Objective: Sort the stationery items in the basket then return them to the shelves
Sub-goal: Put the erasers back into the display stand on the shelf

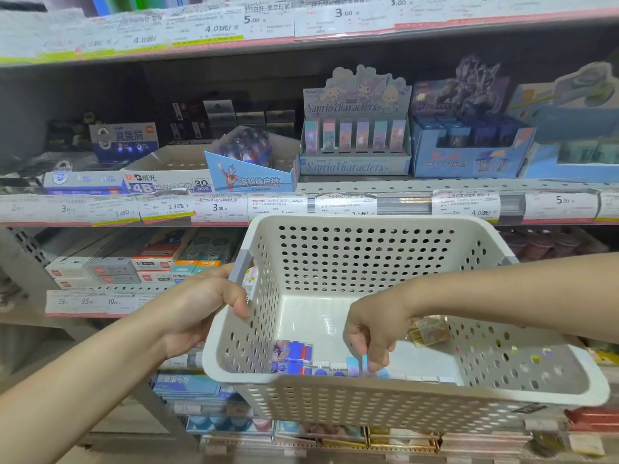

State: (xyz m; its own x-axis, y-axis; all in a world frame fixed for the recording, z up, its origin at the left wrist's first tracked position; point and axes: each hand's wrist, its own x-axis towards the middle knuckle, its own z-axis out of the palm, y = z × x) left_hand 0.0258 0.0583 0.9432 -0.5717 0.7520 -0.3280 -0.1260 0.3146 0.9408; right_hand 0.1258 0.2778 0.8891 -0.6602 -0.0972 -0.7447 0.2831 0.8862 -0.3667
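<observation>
A white perforated plastic basket (pixel 385 395) is held up in front of the shelves. My left hand (pixel 204 304) grips its grey left handle. My right hand (pixel 373 333) reaches down inside, fingertips pinched on a small pastel blue-and-pink eraser pack (pixel 366 368) near the front wall. Along that wall lie blue-and-red character eraser packs (pixel 291 354), a few small blue-and-white erasers (pixel 330 370) and white ones (pixel 422 378). A yellowish wrapped item (pixel 430 331) sits by the right wall.
The middle shelf (pixel 402 185) carries a Sanrio display box (pixel 355 142) of pastel packs, an open blue Ultraman eraser box (pixel 249 174), an M&G 4B eraser box (pixel 160 182) and blue card boxes (pixel 469 149). Price tags line the shelf edges. Boxed stationery fills the lower shelves.
</observation>
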